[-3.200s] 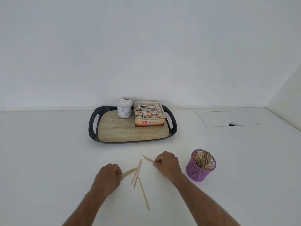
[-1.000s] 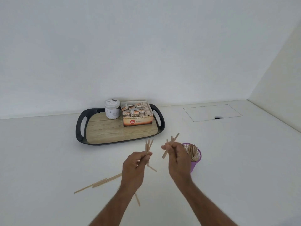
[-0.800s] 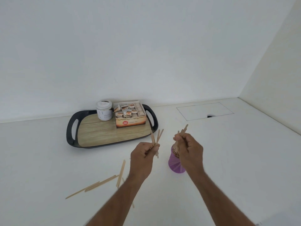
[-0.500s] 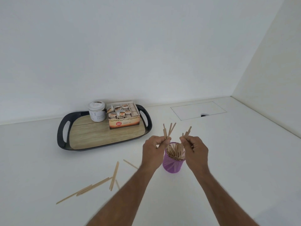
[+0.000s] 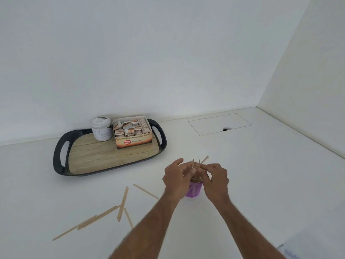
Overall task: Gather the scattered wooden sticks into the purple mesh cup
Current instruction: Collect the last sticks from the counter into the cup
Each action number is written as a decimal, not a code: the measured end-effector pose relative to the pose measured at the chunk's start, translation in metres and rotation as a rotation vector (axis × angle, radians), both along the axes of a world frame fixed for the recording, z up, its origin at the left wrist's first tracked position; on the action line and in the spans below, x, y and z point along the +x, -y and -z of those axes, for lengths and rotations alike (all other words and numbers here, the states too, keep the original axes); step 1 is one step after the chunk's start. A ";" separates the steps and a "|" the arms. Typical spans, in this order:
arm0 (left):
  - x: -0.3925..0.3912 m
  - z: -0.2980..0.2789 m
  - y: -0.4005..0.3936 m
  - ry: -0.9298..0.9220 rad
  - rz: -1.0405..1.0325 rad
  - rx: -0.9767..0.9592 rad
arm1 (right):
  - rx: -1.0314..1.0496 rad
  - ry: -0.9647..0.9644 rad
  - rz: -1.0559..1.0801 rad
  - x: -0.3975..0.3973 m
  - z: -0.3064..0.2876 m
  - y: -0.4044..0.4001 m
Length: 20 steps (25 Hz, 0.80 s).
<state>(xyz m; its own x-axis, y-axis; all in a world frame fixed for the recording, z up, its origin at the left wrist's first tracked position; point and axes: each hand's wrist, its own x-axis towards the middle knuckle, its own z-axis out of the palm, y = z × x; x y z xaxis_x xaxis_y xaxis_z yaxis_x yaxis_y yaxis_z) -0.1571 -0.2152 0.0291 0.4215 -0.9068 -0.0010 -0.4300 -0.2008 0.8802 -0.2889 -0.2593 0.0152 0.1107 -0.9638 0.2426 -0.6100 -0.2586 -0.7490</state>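
Both hands feed thin wooden sticks (image 5: pixel 202 161) into the purple mesh cup (image 5: pixel 194 189).
Left hand (image 5: pixel 176 179) and right hand (image 5: pixel 214 179) seemingly pinch sticks; crowding could spill some onto the white table (image 5: pixel 261 184).

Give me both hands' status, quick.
Left hand: pinching wooden sticks over the purple mesh cup.
Right hand: also pinching sticks above the cup.

"Ginger Tea" on the tea box (image 5: pixel 134 142); jar (image 5: pixel 101 131) label unreadable.
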 end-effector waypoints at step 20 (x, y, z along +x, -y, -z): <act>0.004 0.006 0.007 0.280 0.123 0.092 | -0.145 -0.155 -0.278 0.011 -0.007 0.007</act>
<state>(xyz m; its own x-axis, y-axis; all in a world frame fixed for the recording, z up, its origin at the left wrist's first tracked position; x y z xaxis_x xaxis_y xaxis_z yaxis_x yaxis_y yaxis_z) -0.1529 -0.2225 0.0229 0.3040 -0.9525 0.0153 -0.6788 -0.2053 0.7051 -0.2780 -0.2667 0.0219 0.4105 -0.8483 0.3346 -0.6051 -0.5279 -0.5959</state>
